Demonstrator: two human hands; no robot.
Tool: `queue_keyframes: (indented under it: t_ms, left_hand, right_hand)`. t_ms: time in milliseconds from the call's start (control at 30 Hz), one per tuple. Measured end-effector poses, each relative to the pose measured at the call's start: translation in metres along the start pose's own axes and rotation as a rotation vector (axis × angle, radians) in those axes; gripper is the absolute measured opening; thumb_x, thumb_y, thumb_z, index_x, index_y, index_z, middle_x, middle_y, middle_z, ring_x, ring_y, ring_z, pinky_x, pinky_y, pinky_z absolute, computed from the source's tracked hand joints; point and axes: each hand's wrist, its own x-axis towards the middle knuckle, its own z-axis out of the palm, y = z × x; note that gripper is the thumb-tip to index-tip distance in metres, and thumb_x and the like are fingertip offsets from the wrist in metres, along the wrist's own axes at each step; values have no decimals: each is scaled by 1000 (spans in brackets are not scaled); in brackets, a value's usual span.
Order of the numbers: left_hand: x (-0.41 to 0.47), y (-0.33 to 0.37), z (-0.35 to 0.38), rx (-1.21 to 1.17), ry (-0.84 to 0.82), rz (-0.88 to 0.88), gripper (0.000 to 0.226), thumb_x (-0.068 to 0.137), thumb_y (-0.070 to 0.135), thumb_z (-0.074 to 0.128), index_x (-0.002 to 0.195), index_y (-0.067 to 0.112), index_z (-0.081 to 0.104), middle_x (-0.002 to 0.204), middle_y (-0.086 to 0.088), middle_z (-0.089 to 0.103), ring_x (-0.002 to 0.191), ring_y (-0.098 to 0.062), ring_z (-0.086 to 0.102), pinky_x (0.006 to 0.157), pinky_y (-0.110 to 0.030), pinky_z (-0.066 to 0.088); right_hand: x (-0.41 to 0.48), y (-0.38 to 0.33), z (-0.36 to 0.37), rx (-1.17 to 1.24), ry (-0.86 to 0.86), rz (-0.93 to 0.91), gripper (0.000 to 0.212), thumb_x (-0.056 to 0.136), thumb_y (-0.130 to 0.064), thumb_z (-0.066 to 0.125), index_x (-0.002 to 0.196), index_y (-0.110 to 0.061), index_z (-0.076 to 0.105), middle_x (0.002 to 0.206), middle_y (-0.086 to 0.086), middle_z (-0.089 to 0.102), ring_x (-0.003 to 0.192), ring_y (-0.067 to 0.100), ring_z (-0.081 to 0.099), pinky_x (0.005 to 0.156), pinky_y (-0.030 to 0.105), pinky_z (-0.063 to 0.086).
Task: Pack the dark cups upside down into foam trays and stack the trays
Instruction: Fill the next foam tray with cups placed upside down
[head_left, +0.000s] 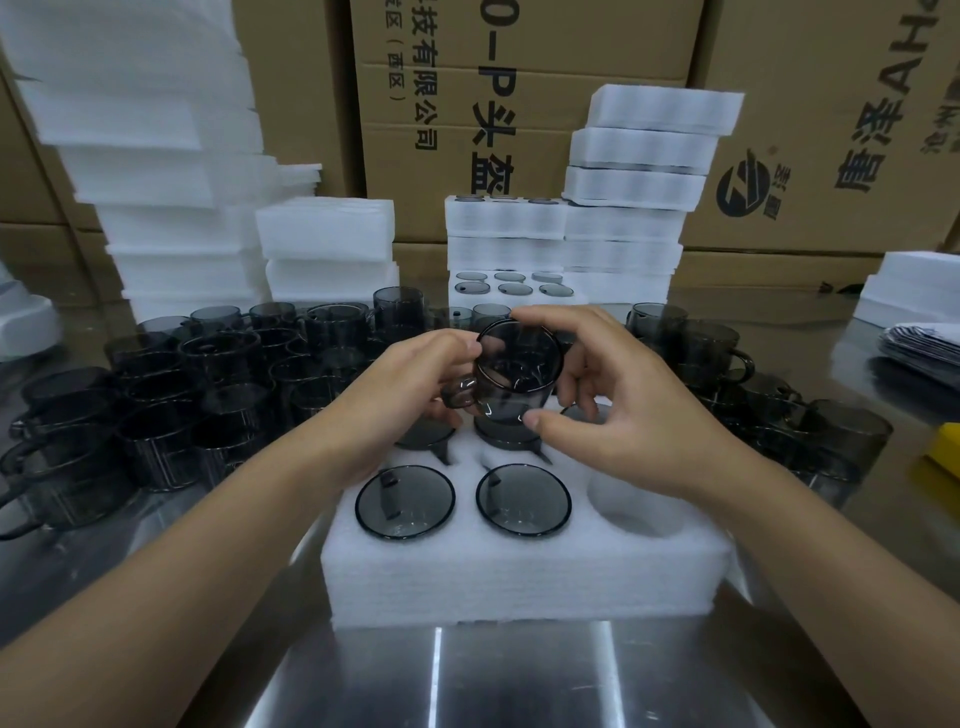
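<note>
Head view: both hands (left (410, 384), right (613, 410)) grip dark cup (517, 371) above foam tray (519, 571).

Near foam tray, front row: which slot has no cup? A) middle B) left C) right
C: the right front slot of the foam tray is bare white foam; the left cup and middle cup sit upside down in theirs.

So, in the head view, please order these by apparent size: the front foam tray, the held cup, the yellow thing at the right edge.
1. the foam tray
2. the cup
3. the yellow thing, though the picture edge cuts it off, so its full size is unsure
</note>
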Motion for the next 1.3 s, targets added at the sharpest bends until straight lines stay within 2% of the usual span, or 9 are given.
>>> queue_keyframes:
  t_ms: [133, 367, 533, 700, 833, 933, 1100, 1233, 1300]
  left_hand:
    - [-1, 1, 1, 15, 9, 11, 29, 94, 29, 39, 99, 24, 67, 85, 1, 75, 72, -3, 66, 58, -21, 44]
    - [-4, 3, 1, 61, 11, 32, 37, 77, 41, 40, 94, 33, 71, 88, 7, 75, 73, 0, 64, 63, -25, 42]
    - [-5, 2, 1, 66, -21, 95, 36, 80, 46, 46, 101, 30, 71, 80, 14, 71, 65, 4, 60, 54, -13, 43]
    - [-7, 0, -1, 93, -51, 116, 30, 80, 52, 54, 95, 34, 71, 83, 12, 71, 65, 2, 58, 54, -14, 44]
    - [-9, 2, 0, 123, -104, 116, 38, 83, 55, 48, 100, 29, 69, 86, 6, 74, 68, -1, 61, 54, -14, 43]
    - [-11, 5, 0, 120, -119, 90, 46, 82, 64, 47, 105, 29, 68, 91, 0, 75, 73, -3, 64, 58, -15, 45]
    - [-19, 10, 3, 159, -107, 268, 14, 86, 20, 68, 98, 25, 69, 87, 5, 75, 78, 0, 67, 63, -9, 46]
    - [-28, 17, 11, 292, -108, 395, 15, 78, 25, 66, 91, 31, 71, 87, 11, 74, 85, -8, 68, 71, -33, 53]
    - [-32, 19, 15, 328, -140, 419, 15, 79, 24, 66, 91, 32, 71, 87, 11, 73, 81, -10, 67, 70, -36, 51]
  right_hand:
    - [-1, -3, 0, 56, -20, 15, 61, 74, -22, 68, 129, -41, 48, 101, -24, 43, 72, 11, 55, 67, 22, 48]
    - [-2, -2, 2, 53, -49, 24, 71, 72, -22, 70, 138, -30, 46, 105, -21, 41, 74, 4, 49, 68, 20, 47]
    - [-2, -6, 2, -17, -10, -12, 62, 66, -29, 80, 120, -38, 52, 105, -12, 46, 85, 9, 52, 71, 21, 47]
    - [-4, -10, 1, -48, -81, -26, 66, 67, -33, 81, 125, -37, 49, 115, -22, 48, 112, 4, 52, 91, 20, 44]
    - [-3, -12, -4, -79, -100, -28, 60, 68, -36, 76, 123, -41, 51, 110, -23, 50, 109, 1, 53, 91, 15, 43]
    - [0, -12, -21, 28, -88, 85, 50, 67, -39, 76, 112, -39, 55, 106, -17, 61, 100, 5, 61, 86, 23, 49]
    - [-2, -4, -64, 252, -343, 264, 48, 61, -40, 75, 107, -30, 63, 104, -3, 68, 99, 20, 66, 85, 29, 53]
    - [-8, 2, -81, 297, -558, 329, 46, 61, -29, 78, 105, -24, 65, 103, 2, 66, 97, 21, 62, 84, 28, 51]
    - [-8, 3, -83, 287, -618, 355, 44, 60, -28, 80, 102, -26, 65, 100, 2, 65, 92, 20, 61, 81, 30, 50]
